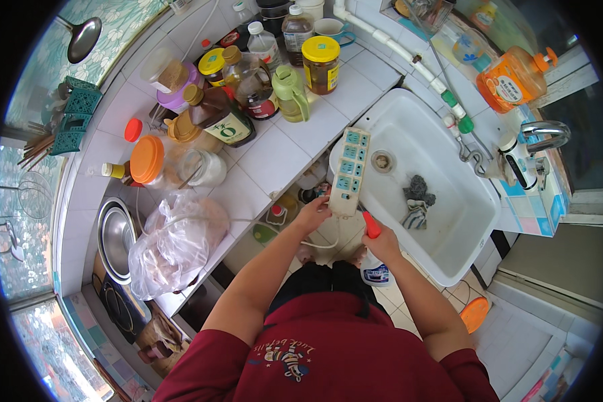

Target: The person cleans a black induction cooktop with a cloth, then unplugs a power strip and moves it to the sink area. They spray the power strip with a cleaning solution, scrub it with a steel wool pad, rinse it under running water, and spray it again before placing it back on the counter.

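A cream power strip with teal sockets (349, 171) is held upright in front of me, between the tiled counter and the sink. My left hand (312, 215) grips its lower left edge. My right hand (382, 243) is closed on a red-handled tool (371, 224), whose thin dark shaft reaches the strip's lower right corner; its tip is hidden, so its exact kind is unclear. From the strip's lower end a white cable (326, 246) loops down and left over the counter. Below my right hand stands a spray bottle (376, 271) with a white and blue label.
The white sink (444, 251) holds a dark scouring pad (419, 190) and a striped cloth (415, 215). Jars and bottles, among them a green jug (289, 93), crowd the tiled counter (261, 166). A clear plastic bag (176, 246) lies near its edge. A faucet (532, 145) stands right.
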Available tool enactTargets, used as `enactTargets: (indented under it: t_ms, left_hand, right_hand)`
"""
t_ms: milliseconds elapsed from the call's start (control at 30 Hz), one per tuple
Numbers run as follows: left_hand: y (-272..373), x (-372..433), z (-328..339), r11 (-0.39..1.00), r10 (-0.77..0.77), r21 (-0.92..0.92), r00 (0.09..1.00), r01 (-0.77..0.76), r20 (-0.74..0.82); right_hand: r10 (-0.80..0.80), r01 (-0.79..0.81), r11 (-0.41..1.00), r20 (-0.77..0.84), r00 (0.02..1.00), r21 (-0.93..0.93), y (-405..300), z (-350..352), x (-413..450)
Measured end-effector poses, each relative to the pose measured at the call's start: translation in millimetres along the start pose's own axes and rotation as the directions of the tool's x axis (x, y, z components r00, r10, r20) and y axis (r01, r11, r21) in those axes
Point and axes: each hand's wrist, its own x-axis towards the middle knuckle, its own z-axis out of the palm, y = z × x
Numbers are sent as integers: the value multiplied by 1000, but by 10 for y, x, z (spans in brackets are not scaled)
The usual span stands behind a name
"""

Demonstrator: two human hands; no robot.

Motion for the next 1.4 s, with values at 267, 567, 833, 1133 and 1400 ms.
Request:
enactTargets:
  t_ms: [267, 567, 833, 1133, 1400]
  left_hand:
    - [133, -95, 20, 1000, -9, 15, 1000, 9, -1]
    - [12, -38, 12, 998, 0, 67, 999, 3, -46]
    - [64, -59, 13, 998, -9, 66, 999, 12, -51]
    - [-40, -15, -14, 999, 3, 47, 998, 0, -60]
    - [-175, 49, -38, 999, 33, 9, 996, -32, -77]
  right_hand:
    - [82, -81, 992, -2, 997, -101, -9, 8, 56]
    - [20, -20, 1000, -28, 999, -21, -195, -90, 288]
    - [26, -23, 997, -45, 999, 75, -137, -100, 526]
    - [78, -70, 989, -62, 995, 127, -326, -233, 724]
    - [85, -55, 974, -128, 988, 222, -414, -383, 1049]
